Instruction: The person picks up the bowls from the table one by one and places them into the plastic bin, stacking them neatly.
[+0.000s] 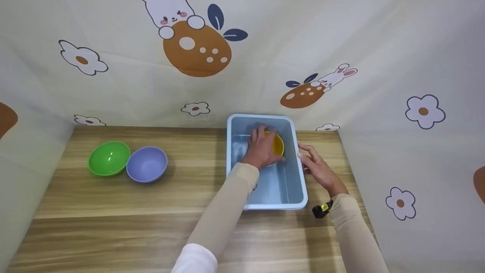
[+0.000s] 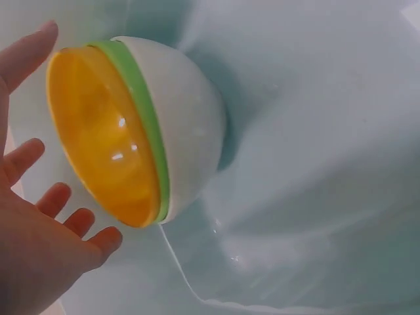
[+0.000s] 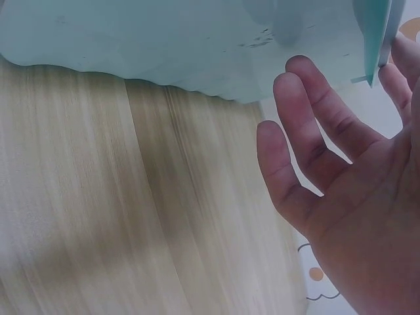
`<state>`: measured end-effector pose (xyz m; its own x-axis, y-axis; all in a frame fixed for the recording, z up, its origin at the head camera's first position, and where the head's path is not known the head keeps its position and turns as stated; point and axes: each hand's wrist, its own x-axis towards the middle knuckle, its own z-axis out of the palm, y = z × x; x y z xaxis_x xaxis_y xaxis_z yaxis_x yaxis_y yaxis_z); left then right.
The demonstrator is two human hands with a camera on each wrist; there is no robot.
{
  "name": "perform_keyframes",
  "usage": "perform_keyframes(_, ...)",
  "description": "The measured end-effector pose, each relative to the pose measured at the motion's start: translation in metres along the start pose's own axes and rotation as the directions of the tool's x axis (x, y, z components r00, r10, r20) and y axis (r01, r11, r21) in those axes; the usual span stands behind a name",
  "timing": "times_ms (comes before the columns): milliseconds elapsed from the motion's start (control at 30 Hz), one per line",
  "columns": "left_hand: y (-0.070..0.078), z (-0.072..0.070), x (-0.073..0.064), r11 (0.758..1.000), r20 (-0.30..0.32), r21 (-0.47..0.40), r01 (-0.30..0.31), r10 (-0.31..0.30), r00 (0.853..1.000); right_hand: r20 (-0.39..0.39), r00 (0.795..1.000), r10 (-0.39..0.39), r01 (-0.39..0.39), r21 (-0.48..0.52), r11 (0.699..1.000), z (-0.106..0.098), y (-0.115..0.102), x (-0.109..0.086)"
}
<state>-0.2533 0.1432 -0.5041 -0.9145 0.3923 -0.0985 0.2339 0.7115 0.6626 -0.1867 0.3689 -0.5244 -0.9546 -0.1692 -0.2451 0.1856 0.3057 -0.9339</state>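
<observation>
Inside a light blue plastic basin (image 1: 274, 207), a yellow bowl (image 2: 98, 141) sits nested in a green-rimmed bowl (image 2: 146, 108) and a white bowl (image 2: 193, 121). My left hand (image 1: 261, 149) reaches down over this stack, partly covering it in the head view. Up close, the left wrist view shows the fingers spread, with a gap between the fingertips (image 2: 108, 240) and the yellow rim. My right hand (image 1: 320, 170) is at the basin's right side, its thumb and fingertips at the rim. Three of its fingers (image 3: 298, 118) extend loosely beside the outer wall.
On the wooden table (image 1: 182, 212), a green bowl (image 1: 110, 158) and a purple bowl (image 1: 147, 164) stand side by side to the left. A patterned curtain (image 1: 132, 91) rises behind the table and along both sides. The basin stands near the back edge.
</observation>
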Motion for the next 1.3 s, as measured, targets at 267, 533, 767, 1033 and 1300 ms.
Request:
perform_keyframes(267,0.005,-0.011,0.001,0.998,-0.039,-0.064,0.03,-0.032,0.999,-0.002,1.0,0.003,-0.003,0.027,1.0,0.002,0.001,-0.001)
perform_keyframes(533,0.022,-0.032,-0.001,0.981,-0.089,-0.189,0.044,-0.061,0.994,0.008,1.0,-0.001,0.0,0.043,0.999,0.001,0.001,-0.002)
perform_keyframes(767,0.037,-0.048,-0.009,0.973,-0.076,-0.232,0.008,-0.027,0.997,0.005,1.0,0.013,-0.013,0.02,1.0,0.001,0.0,-0.002)
perform_keyframes(1033,0.05,-0.069,-0.023,0.984,-0.124,-0.147,-0.103,0.085,0.989,-0.009,0.999,0.031,-0.031,-0.011,0.999,0.002,-0.001,-0.002)
perform_keyframes(1300,0.051,-0.088,-0.04,0.963,-0.246,-0.086,-0.254,0.227,0.942,0.001,1.0,0.006,-0.006,0.006,1.0,0.001,0.0,-0.001)
